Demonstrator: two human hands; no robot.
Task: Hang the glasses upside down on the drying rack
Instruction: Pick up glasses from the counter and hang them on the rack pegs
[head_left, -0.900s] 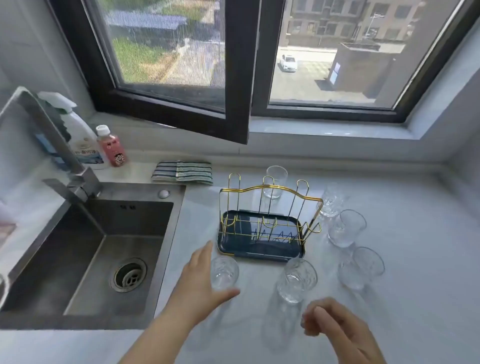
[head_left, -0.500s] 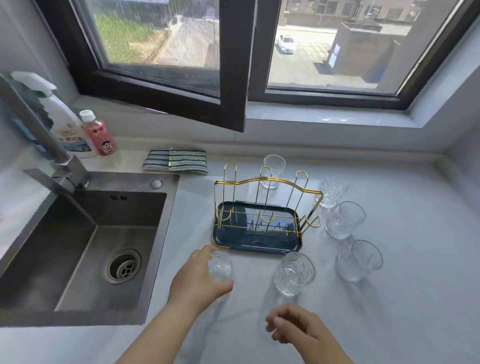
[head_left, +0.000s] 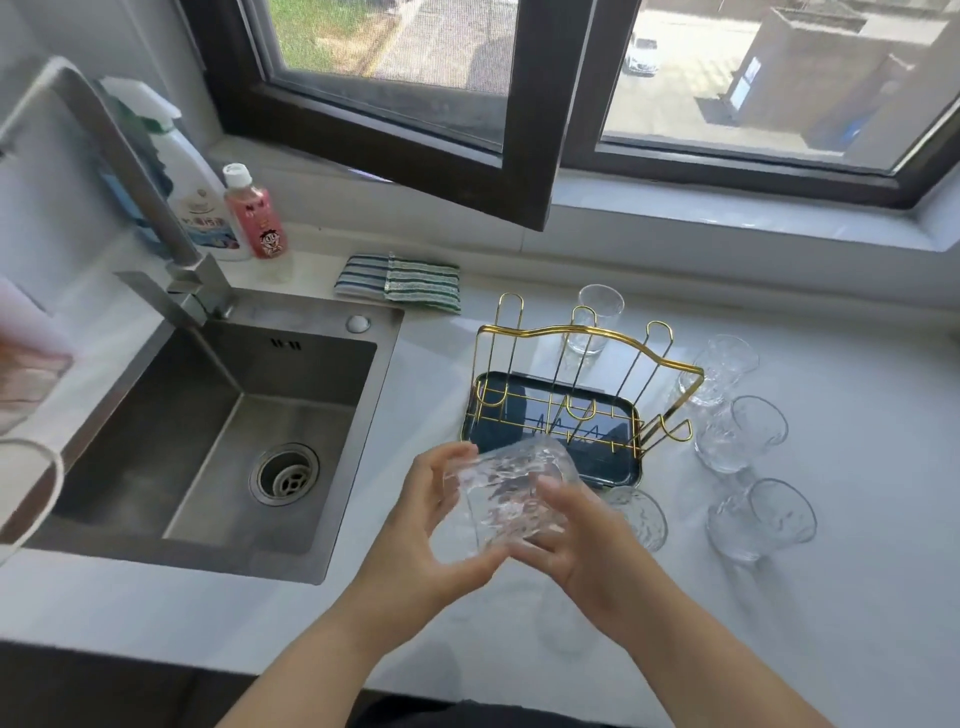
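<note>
I hold a clear textured glass tilted in the air in front of the drying rack, my left hand on its left side and my right hand on its right. The rack is gold wire on a dark blue tray, with nothing on its prongs. One glass stands just right of my right hand. Three more glasses stand in a row right of the rack. Another glass stands behind it.
A steel sink with a tall faucet lies to the left. A spray bottle and a pink bottle stand behind it. A striped cloth lies near the wall. An open window frame juts over the counter.
My left hand has lifted the glass off the counter. My right hand has come up from the front and taken its other side. The view has moved closer.
</note>
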